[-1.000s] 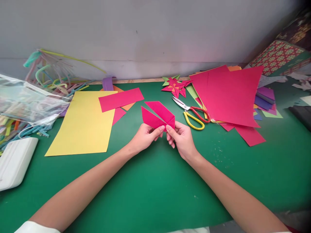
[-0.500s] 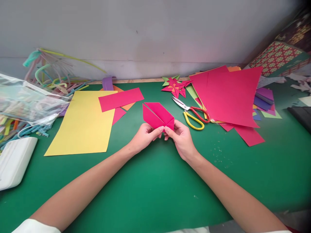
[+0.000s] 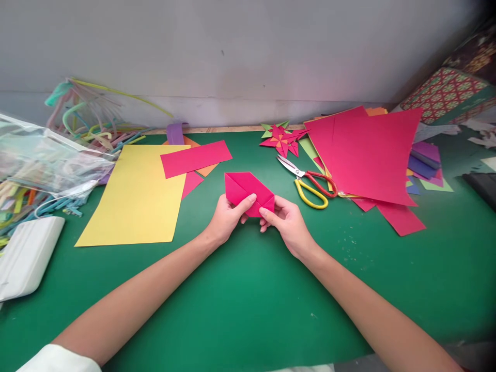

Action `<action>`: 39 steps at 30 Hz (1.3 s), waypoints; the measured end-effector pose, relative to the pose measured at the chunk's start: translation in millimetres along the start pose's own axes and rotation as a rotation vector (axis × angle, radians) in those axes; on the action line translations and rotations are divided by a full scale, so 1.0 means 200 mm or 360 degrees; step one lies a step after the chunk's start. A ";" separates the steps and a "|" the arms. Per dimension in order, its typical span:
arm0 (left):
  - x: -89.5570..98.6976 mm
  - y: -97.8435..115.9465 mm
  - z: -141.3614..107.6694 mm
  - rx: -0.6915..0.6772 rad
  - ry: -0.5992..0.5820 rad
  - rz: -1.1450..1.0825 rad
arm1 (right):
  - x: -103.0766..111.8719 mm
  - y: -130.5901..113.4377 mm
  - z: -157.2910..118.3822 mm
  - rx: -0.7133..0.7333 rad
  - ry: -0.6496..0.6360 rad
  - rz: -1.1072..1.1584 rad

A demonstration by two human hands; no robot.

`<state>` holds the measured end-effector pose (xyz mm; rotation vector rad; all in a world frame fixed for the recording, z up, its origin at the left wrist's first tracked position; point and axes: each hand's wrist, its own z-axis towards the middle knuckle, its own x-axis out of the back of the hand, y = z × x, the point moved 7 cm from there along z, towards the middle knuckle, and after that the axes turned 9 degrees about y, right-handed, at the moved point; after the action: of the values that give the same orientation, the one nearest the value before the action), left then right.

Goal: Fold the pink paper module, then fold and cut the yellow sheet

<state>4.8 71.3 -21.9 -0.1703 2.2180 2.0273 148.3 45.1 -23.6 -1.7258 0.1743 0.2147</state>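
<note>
At the middle of the head view, with twelve o'clock toward the wall point(image 3: 232, 57), we find one folded red paper point(image 3: 248, 181), held between two hands. The left hand point(image 3: 228, 219), at about seven o'clock from the paper, is nearly closed: its thumb lies flat on the top face and its bent fingers sit underneath. The right hand point(image 3: 289, 222), at four o'clock, is closed in a pinch, thumb on the lower right edge, fingers curled behind. We cannot tell whether the paper touches the green table point(image 3: 232, 310).

Around the paper we count one pair of scissors point(image 3: 298, 174) at three o'clock, with one red and one yellow handle loop, and a red paper star point(image 3: 279, 139) with an orange centre at one o'clock, green points showing behind it. At nine o'clock lies one yellow sheet point(image 3: 134, 196); one red strip point(image 3: 196, 159), at ten, overlaps its upper corner. Between two and three o'clock large red sheets point(image 3: 368, 150) lie in a pile we cannot count. Far out past nine o'clock we see one clear bag point(image 3: 58, 160) among coloured pipe cleaners, too many to number, and one white case point(image 3: 33, 253) between eight and nine.
</note>
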 end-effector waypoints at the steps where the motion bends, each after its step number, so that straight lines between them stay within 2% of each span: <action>1: 0.00 0.00 0.00 0.0009 0.0011 -0.0006 | 0.00 0.00 0.00 0.0000 0.0006 -0.0001; 7: 0.00 -0.01 0.00 0.0049 0.0042 -0.0023 | 0.02 0.01 0.01 0.0002 0.0089 -0.0017; 12: 0.01 0.00 0.00 0.0017 0.0072 -0.0100 | 0.03 0.00 0.01 -0.0035 0.0053 -0.0069; 21: -0.10 0.02 -0.05 -0.0133 -0.0454 0.0232 | 0.15 -0.03 0.07 -0.0299 0.0136 0.0317; 23: -0.09 0.04 -0.06 -0.0313 -0.0378 0.0369 | 0.16 -0.04 0.08 -0.0328 0.0118 0.0377; 24: -0.05 0.08 -0.06 -0.0491 -0.0234 0.0458 | 0.17 -0.04 0.09 -0.0328 0.0113 0.0395; 27: 0.08 0.25 -0.10 -0.1296 0.0342 0.0805 | 0.20 -0.05 0.10 -0.0276 0.0164 0.0394; 28: 0.09 0.29 -0.12 -0.1531 0.0408 0.0937 | 0.21 -0.05 0.10 -0.0255 0.0183 0.0357; 29: 0.08 0.32 -0.13 -0.1685 0.0336 0.1063 | 0.21 -0.05 0.11 -0.0241 0.0186 0.0303; 31: 0.02 0.31 -0.11 -0.1725 -0.0106 0.1214 | 0.21 -0.04 0.11 -0.0243 0.0140 0.0180; 33: -0.02 0.28 -0.08 -0.1526 -0.0501 0.1183 | 0.19 -0.04 0.10 -0.0266 0.0050 0.0089; 34: -0.04 0.26 -0.08 -0.1399 -0.0612 0.1131 | 0.18 -0.04 0.10 -0.0278 0.0007 0.0057; 37: -0.06 0.19 -0.07 -0.1101 -0.0722 0.1074 | 0.16 -0.04 0.08 -0.0297 -0.0060 -0.0015; 39: -0.07 0.15 -0.08 -0.1041 -0.0766 0.1185 | 0.13 -0.04 0.07 -0.0287 -0.0094 -0.0015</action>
<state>12.4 57.6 11.1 1.1065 1.3546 2.6843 175.2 60.0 -24.4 -1.8967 0.1056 0.2812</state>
